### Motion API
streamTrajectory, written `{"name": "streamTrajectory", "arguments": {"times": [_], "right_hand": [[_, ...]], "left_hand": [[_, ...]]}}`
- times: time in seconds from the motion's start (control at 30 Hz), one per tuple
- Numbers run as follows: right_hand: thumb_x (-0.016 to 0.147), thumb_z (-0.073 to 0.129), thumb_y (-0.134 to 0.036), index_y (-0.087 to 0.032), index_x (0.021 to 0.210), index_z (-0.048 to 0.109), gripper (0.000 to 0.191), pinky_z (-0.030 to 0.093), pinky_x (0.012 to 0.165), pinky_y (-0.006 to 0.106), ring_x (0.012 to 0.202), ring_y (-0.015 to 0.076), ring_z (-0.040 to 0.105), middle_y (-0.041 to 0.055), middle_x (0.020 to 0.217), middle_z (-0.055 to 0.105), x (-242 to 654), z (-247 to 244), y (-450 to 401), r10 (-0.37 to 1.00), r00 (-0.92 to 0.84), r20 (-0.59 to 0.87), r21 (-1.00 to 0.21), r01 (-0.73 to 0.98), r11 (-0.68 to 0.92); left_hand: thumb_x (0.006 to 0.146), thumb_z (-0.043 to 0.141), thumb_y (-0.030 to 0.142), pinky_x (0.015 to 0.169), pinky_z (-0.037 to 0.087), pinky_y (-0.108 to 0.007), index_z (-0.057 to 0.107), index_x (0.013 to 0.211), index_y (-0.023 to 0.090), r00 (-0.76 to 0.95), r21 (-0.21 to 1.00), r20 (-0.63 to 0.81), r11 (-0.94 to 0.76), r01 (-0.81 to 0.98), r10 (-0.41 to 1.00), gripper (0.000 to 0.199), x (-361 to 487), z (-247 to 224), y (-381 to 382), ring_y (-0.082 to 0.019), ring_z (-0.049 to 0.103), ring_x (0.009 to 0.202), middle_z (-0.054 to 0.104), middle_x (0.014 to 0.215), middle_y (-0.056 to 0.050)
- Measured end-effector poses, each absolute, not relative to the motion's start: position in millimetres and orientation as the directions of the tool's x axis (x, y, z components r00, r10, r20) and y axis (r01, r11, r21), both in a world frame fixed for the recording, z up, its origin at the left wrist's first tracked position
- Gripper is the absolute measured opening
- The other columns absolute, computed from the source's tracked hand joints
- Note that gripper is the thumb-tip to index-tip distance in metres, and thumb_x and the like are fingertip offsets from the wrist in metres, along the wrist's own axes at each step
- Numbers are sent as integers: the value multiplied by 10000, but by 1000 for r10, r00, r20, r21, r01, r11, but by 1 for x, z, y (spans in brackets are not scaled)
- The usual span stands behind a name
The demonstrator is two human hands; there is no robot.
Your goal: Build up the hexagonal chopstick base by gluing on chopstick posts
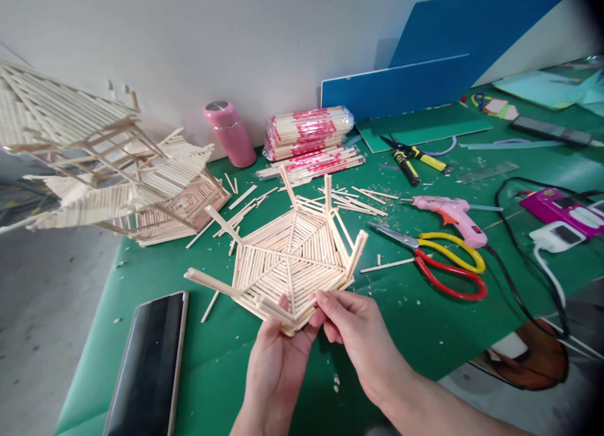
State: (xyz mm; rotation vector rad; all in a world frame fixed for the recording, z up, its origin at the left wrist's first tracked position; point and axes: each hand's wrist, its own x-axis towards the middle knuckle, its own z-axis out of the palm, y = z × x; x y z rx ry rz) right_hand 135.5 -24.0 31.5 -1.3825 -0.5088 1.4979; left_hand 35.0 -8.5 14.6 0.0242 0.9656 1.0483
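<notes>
A hexagonal frame of wooden sticks [287, 260] with short posts at its corners is tilted above the green table. My left hand [283, 348] grips its near edge, thumb on the side by a near post and fingers underneath. At the near right edge, my right hand [346, 319] has thumb and forefinger pinched together against the frame; whether a small piece is between them is hidden. Loose sticks [358, 203] lie behind the frame, and a pink glue gun [448, 216] rests to the right.
Red-and-yellow scissors [448, 266], yellow-black pliers [408, 159] and cables lie right. A stick pagoda model [113, 165] stands left, a phone [148, 367] near left. Behind are a pink bottle [231, 134], wrapped stick bundles [306, 134] and blue boards [391, 87].
</notes>
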Motion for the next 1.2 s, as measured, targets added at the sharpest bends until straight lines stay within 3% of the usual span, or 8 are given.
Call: {"name": "streamTrajectory", "arguments": {"times": [0.2,0.47,0.63,0.77,0.87,0.97,1.07,1.2], "right_hand": [[753,576,-350,-136,549,620,299,303,465,202,437,55,402,-6,505,561,134,30,-25,849,143,-508,-822,-376,-429],[766,569,-344,-138,530,600,314,261,439,201,417,41,347,-19,498,538,135,26,-26,852,131,-507,-822,-371,-432],[769,570,-349,-139,603,635,275,257,440,200,429,40,351,-14,536,562,135,27,-28,854,102,-511,-812,-383,-440],[790,540,-365,-147,635,632,283,282,442,206,435,47,363,-7,575,584,141,33,-36,876,86,-475,-843,-329,-425],[779,553,-379,-157,732,642,243,323,439,211,437,61,392,-2,587,599,154,32,-46,878,153,-453,-881,-230,-414],[719,623,-385,-172,767,596,221,367,448,212,483,88,467,-4,604,601,167,23,-49,840,344,-420,-905,-228,-360],[655,691,-346,-196,982,530,394,433,535,215,711,141,586,30,831,652,170,18,-42,824,351,-445,-870,-386,-306],[678,672,-289,-242,1298,302,724,467,685,252,929,171,590,33,986,661,160,23,-28,901,58,-429,-768,-549,-330]], "left_hand": [[794,441,103,642,526,-375,607,768,65,170,437,-649,547,-714,741,172,34,14,-8,-174,587,623,635,736,-117],[796,445,133,627,510,-345,597,708,84,162,443,-632,524,-727,758,183,35,16,-10,-157,563,576,626,682,-87],[791,490,182,649,506,-331,617,753,92,190,462,-568,501,-732,801,160,35,16,-15,-149,562,573,635,684,-81],[783,498,161,620,519,-344,631,821,106,145,471,-583,477,-742,800,150,35,23,-15,-200,609,642,646,674,-82],[790,469,123,666,526,-379,612,965,150,59,476,-624,439,-762,779,228,34,30,-13,-230,637,751,677,777,-81],[815,425,134,687,526,-411,579,1052,185,24,464,-644,415,-783,765,287,29,37,-13,-232,645,785,688,821,-76],[828,399,157,697,522,-418,554,1097,188,20,460,-642,405,-790,767,312,23,43,-14,-237,649,793,689,837,-86],[809,416,170,765,495,-435,545,1114,172,35,476,-604,396,-786,796,332,18,52,-16,-263,630,875,678,902,-110]]}}
